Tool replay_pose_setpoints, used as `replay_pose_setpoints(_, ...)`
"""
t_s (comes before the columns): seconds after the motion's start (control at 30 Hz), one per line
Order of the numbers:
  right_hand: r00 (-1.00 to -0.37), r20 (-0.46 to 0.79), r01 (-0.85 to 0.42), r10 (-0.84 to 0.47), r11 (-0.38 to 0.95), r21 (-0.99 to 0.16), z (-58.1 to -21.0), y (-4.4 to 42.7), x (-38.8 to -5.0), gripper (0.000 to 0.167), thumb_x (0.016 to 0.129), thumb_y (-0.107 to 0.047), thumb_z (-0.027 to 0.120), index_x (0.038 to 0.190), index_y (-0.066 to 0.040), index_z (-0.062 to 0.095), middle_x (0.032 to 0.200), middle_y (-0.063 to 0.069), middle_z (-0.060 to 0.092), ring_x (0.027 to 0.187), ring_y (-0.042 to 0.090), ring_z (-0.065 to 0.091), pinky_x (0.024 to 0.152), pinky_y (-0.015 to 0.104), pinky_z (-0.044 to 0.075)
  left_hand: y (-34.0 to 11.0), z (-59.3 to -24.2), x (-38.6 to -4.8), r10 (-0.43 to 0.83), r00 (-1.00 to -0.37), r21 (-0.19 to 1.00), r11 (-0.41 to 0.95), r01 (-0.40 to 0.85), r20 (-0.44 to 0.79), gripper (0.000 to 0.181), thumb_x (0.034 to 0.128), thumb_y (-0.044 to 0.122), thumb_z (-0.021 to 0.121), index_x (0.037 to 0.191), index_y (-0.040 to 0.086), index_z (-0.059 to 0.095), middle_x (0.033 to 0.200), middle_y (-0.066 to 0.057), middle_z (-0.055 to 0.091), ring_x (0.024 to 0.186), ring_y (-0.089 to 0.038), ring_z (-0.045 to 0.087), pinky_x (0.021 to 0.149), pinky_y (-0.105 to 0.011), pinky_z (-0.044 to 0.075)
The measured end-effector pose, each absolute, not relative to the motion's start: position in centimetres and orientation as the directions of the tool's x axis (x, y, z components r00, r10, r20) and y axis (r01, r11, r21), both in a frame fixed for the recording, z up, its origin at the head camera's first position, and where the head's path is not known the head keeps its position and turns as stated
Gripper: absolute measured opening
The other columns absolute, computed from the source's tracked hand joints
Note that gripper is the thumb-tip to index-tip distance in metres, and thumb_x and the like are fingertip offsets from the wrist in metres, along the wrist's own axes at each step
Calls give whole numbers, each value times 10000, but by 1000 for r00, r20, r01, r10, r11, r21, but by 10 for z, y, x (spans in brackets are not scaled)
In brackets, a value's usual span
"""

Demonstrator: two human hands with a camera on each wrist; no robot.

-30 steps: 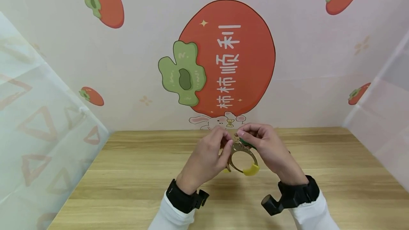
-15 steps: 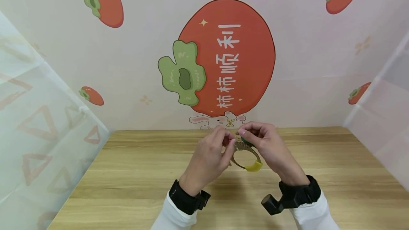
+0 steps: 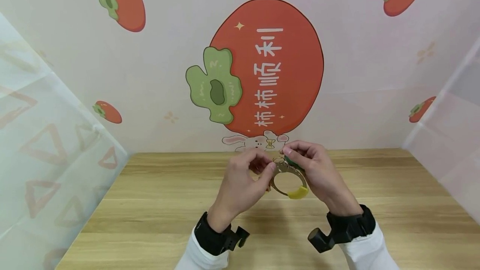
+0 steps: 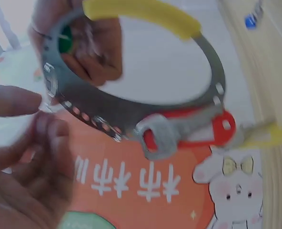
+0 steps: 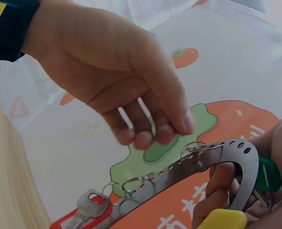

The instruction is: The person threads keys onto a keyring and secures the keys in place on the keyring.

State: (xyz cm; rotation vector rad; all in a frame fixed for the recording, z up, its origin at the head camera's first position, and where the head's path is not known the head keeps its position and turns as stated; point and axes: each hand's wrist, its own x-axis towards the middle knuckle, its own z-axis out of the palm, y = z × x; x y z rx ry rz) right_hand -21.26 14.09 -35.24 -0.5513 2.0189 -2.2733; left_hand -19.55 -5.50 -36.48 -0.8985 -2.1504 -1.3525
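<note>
Between my hands hangs a large flat metal key ring [image 3: 303,176], with a row of holes and a yellow sleeve [image 3: 298,193]. My left hand [image 3: 241,180] has thumb and index fingertip together, pinching a thin split ring [image 5: 196,147] threaded through the metal. On the other side, my right hand [image 3: 320,174] holds a key with a green tag [image 5: 267,175]; its curled fingers partly hide that key. A key [image 4: 160,137] with a red tag [image 4: 223,128] and another with a yellow tag [image 4: 276,135] hang from the ring, blurred in the left wrist view.
A wooden table [image 3: 157,207] lies beneath my hands. Behind it stands a white backdrop [image 3: 356,78] printed with persimmons, with pale sheets [image 3: 41,170] at the sides. A small blue tag [image 4: 251,21] shows at the upper right of the left wrist view.
The metal key ring has risen slightly and shifted right. My right hand has moved a little up and right, while the left fingers have spread wider behind the pinching tips.
</note>
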Motion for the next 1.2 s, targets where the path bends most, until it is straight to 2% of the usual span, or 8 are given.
replay_pose_setpoints(0.13, -940, 227, -189, -254, -165, -968, -353, 140, -212, 132, 1031, -100, 597, 1000, -13, 693, 888, 53, 669, 814, 130, 659, 752, 242, 573, -49, -364, -190, 277, -833, 779, 304, 549, 479, 120, 970, 181, 706, 965, 64, 731, 837, 36, 687, 719, -75, 638, 673, -256, 576)
replay_pose_setpoints(0.27, -942, 233, -195, -243, -169, -966, -353, 138, -212, 141, 1030, -92, 596, 1013, 20, 680, 887, 55, 675, 805, 130, 660, 764, 245, 572, -44, -366, -189, 257, -881, 850, 260, 458, 397, 169, 988, 189, 684, 993, 34, 750, 876, -1, 714, 767, -110, 665, 717, -266, 584)
replay_pose_setpoints(0.43, -943, 231, -196, -242, -157, -968, -354, 136, -213, 173, 1031, -99, 597, 1044, 60, 664, 883, 47, 661, 807, 135, 627, 747, 240, 553, -44, -366, -187, 217, -887, 875, 182, 448, 408, 148, 1001, 133, 654, 996, 6, 730, 876, -44, 693, 786, -163, 657, 692, -266, 577)
replay_pose_setpoints(0.6, -949, 200, -181, -242, -100, -978, -356, 137, -215, 221, 1035, -117, 595, 1087, 95, 630, 865, 27, 638, 791, 149, 592, 725, 239, 526, -48, -363, -187, 172, -855, 845, 149, 514, 489, 87, 1003, 78, 640, 999, 15, 700, 913, -80, 672, 798, -242, 659, 679, -292, 587)
replay_pose_setpoints(0.73, -950, 181, -176, -253, -44, -983, -359, 140, -219, 254, 1038, -109, 586, 1110, 133, 608, 874, 46, 634, 787, 152, 593, 730, 255, 530, -52, -362, -189, 145, -827, 811, 162, 561, 543, 58, 985, 54, 661, 978, 15, 703, 953, -76, 685, 818, -221, 666, 696, -282, 584)
replay_pose_setpoints(0.87, -937, 162, -190, -311, 62, -980, -360, 146, -222, 227, 1029, -93, 596, 1094, 121, 631, 888, 91, 639, 797, 198, 606, 723, 279, 531, -54, -361, -190, 148, -823, 804, 174, 568, 549, 51, 972, 54, 679, 959, 24, 718, 946, -64, 688, 812, -188, 652, 680, -266, 566)
replay_pose_setpoints(1.03, -896, 103, -216, -431, 221, -951, -362, 151, -223, 232, 1042, -134, 581, 1103, 79, 651, 913, 136, 663, 844, 256, 623, 743, 318, 527, -56, -360, -190, 179, -831, 828, 112, 550, 527, 63, 971, 27, 671, 968, -17, 716, 917, -100, 689, 763, -215, 682, 697, -316, 602)
replay_pose_setpoints(1.2, -866, 89, -264, -491, 300, -917, -361, 155, -225, 238, 1062, -169, 546, 1141, 13, 676, 1030, 128, 687, 961, 252, 633, 862, 386, 511, -57, -359, -191, 207, -849, 862, 44, 505, 486, 81, 971, 13, 664, 990, -48, 714, 929, -143, 693, 765, -279, 697, 704, -338, 612)
